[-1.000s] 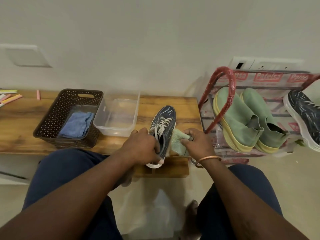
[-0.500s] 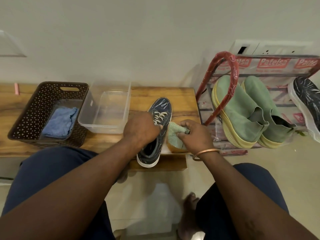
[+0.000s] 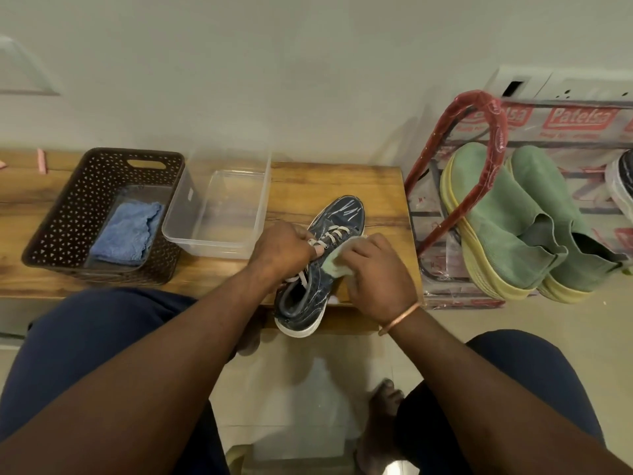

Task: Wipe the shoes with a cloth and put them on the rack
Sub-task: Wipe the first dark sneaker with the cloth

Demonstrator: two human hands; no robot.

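Navy sneaker gripped by left hand, right hand pressing green cloth (bunched)

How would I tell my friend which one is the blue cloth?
Find the wooden bench by the wall. On its left part sits a dark brown basket with holes, beside a clear tub. The blue cloth lies inside that basket; the green cloth is in the right hand.
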